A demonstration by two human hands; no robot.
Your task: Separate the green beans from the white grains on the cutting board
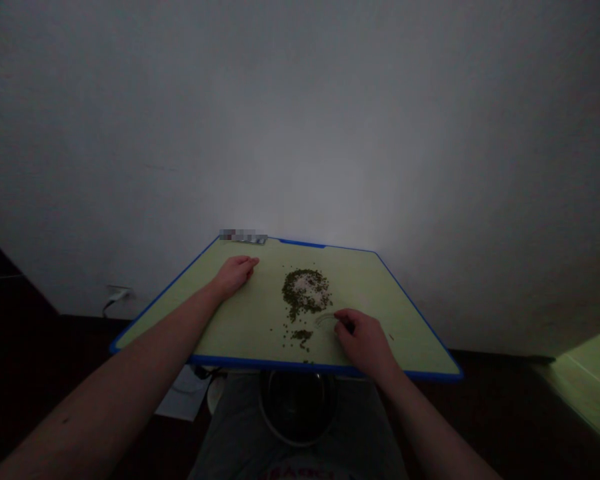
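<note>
On the pale green tabletop lies a pile of small dark green beans mixed with pale grains in its middle. A smaller cluster of beans is scattered closer to the front edge. My right hand is right of that cluster, thumb and fingers pinching a thin, clear curved piece; its exact kind is unclear. My left hand rests on the table left of the pile, fingers curled, with nothing visible in them.
A dark round bowl sits on my lap below the table's blue front edge. A flat object, partly blurred, lies at the far left corner. Behind the table stands a grey wall, with a plugged-in cord at left.
</note>
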